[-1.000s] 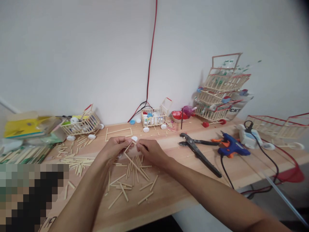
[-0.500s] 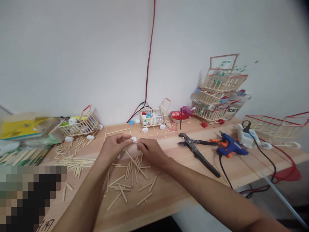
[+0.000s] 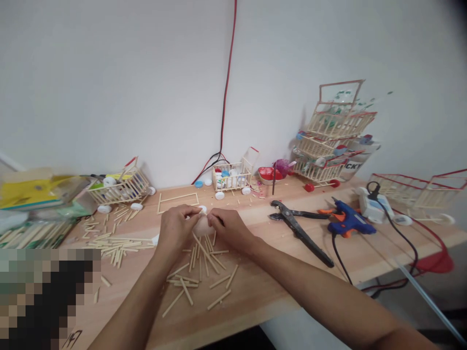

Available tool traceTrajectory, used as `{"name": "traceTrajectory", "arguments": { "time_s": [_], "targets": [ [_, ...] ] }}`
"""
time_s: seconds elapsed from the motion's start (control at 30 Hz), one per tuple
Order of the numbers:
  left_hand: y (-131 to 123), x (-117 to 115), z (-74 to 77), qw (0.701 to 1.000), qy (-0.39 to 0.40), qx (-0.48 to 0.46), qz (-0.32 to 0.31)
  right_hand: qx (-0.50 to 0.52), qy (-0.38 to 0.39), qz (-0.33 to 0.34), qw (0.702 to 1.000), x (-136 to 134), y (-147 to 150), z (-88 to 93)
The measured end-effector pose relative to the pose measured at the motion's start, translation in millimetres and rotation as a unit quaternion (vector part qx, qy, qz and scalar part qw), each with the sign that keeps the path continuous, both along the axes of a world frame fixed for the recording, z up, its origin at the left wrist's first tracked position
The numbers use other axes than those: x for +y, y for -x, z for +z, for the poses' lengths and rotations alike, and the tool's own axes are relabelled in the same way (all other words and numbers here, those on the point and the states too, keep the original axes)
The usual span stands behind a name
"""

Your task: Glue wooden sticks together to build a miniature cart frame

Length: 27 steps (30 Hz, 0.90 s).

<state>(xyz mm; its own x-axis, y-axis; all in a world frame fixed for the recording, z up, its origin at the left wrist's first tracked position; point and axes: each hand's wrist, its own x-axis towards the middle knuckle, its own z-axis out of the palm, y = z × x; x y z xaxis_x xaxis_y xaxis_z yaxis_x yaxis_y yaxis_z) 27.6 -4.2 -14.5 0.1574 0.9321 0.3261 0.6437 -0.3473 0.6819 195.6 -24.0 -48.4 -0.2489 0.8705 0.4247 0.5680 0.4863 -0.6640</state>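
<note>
Between the two hands, low over the middle of the wooden table, is a small white bottle cap (image 3: 202, 209). My left hand (image 3: 178, 223) pinches the cap from the left with thumb and forefinger. Close against its right side, my right hand (image 3: 226, 226) has its fingertips pressed together; whatever sits in them is too small to make out. A pale rounded shape (image 3: 202, 227) shows just below the cap, its kind unclear. Several short wooden sticks (image 3: 199, 255) lie scattered beneath the hands. Behind them rests a flat rectangular stick frame (image 3: 178, 196).
Pliers (image 3: 299, 231) and a blue glue gun (image 3: 350, 218) lie to the right. Small stick carts (image 3: 233, 177) line the wall, with stacked ones (image 3: 328, 141) at back right. Another stick pile (image 3: 116, 245) and packets of sticks (image 3: 40, 231) are on the left.
My left hand has turned slightly and shifted a little to the right, its fingers closer round the cap. The right hand stays nearly in place.
</note>
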Motion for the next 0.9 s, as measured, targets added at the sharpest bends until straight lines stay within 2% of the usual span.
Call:
{"name": "traceTrajectory", "arguments": {
  "time_s": [0.53, 0.73, 0.9],
  "targets": [
    [-8.4, -8.7, 5.0, 0.998, -0.049, 0.006, 0.027, 0.012, -0.016, -0.001, 1.0, -0.5, 0.8, 1.0],
    [-8.0, -10.4, 3.3, 0.995, -0.097, 0.031, -0.005, 0.016, -0.02, 0.001, 1.0, 0.2, 1.1, 0.5],
    [-8.3, -10.0, 1.3, 0.995, -0.093, 0.027, -0.009, 0.01, -0.016, 0.003, 1.0, -0.3, 2.2, 0.2]
  ]
}}
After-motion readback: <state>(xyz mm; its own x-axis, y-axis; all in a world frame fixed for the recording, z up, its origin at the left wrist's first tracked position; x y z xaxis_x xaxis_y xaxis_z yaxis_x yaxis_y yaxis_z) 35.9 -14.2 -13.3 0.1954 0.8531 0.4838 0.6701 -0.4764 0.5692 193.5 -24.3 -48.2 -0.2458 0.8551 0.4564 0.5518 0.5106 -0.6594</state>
